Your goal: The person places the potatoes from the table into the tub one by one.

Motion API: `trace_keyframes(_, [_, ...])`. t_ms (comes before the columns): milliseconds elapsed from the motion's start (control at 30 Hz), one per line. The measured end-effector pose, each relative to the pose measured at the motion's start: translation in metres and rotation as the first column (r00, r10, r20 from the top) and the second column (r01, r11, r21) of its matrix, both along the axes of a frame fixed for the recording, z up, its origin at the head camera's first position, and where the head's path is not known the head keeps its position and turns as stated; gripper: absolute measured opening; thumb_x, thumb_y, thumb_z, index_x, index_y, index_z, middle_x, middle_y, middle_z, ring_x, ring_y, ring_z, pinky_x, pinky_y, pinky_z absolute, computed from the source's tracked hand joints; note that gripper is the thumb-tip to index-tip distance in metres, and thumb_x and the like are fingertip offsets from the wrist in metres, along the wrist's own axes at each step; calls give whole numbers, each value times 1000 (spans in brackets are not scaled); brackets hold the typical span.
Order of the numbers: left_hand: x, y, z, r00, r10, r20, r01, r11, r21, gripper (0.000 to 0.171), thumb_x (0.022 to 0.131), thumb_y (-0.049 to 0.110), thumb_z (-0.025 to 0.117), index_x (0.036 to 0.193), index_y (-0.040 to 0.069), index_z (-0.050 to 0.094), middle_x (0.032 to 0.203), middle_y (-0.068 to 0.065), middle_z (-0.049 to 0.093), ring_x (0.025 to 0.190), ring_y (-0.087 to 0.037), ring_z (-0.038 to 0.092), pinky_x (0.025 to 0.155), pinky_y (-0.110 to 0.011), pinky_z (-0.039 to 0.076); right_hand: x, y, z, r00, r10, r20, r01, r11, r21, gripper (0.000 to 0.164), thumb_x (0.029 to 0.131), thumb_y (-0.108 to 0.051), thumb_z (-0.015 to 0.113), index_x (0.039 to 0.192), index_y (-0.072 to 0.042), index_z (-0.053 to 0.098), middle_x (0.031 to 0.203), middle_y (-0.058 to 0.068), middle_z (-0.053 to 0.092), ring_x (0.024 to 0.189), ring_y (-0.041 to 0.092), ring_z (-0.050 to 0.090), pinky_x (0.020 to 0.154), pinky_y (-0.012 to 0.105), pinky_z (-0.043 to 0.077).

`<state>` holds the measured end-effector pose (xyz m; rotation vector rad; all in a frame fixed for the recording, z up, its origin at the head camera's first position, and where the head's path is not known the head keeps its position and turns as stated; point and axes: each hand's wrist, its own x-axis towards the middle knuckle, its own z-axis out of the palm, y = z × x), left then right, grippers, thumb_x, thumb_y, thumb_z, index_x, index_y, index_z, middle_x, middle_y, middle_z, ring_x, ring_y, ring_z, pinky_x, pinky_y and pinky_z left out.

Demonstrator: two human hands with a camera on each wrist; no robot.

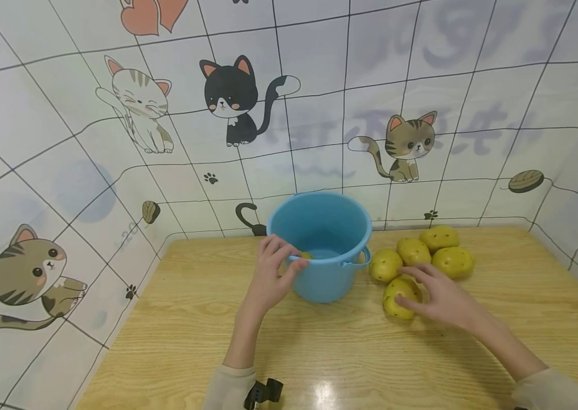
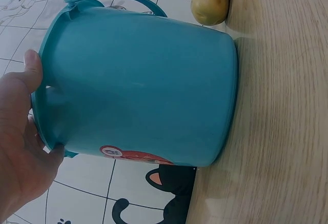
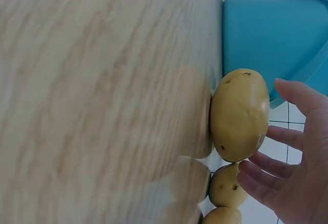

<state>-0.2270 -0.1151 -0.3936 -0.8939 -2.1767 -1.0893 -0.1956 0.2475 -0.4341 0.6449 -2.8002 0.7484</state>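
Observation:
A light-blue plastic bucket [image 1: 323, 279] stands upright on the table near the wall. My left hand [image 1: 271, 273] grips its near-left rim, with the thumb on one side and the fingers on the other, as the left wrist view shows. Just inside that rim a bit of something yellow [image 1: 306, 255] peeks out, mostly hidden. On the right, my right hand [image 1: 439, 296] reaches over the nearest potato [image 3: 239, 115], its thumb and fingers spread about it. Fingertips are right at the potato's surface, not closed round it.
Several more yellow potatoes [image 1: 453, 262] lie grouped behind the right hand, right of the bucket. The bucket's handle [image 1: 357, 262] hangs down on its right side. A wall with cat drawings [image 1: 319, 114] rises behind the wooden table [image 1: 181, 341].

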Motion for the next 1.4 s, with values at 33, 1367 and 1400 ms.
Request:
trace_keyframes(33, [0, 0, 0, 1000, 0, 3, 0, 1000, 0, 33, 98, 40, 64, 84, 10, 65, 92, -4, 54, 112, -30, 42, 101, -51, 31, 0, -1, 0, 1000, -1, 3, 1, 1000, 6, 66, 88, -46, 76, 135, -3, 59, 132, 26, 54, 108, 41, 60, 82, 62, 52])
trace_keyframes(1367, [0, 1, 0, 1000, 4, 1, -4, 1000, 7, 15, 91, 19, 74, 84, 9, 65, 91, -10, 55, 111, -31, 42, 100, -50, 31, -2, -3, -2, 998, -31, 49, 32, 999, -17, 85, 81, -54, 81, 143, -5, 50, 140, 30, 48, 125, 53, 47, 91, 73, 41])
trace_keyframes(1400, [0, 1, 0, 1000, 6, 4, -6, 1000, 7, 15, 91, 18, 75, 84, 9, 65, 91, -10, 55, 111, -31, 42, 101, -50, 31, -3, -3, 1, 998, -32, 46, 33, 999, -24, 84, 81, -52, 81, 144, -5, 50, 141, 30, 48, 125, 54, 46, 91, 74, 40])
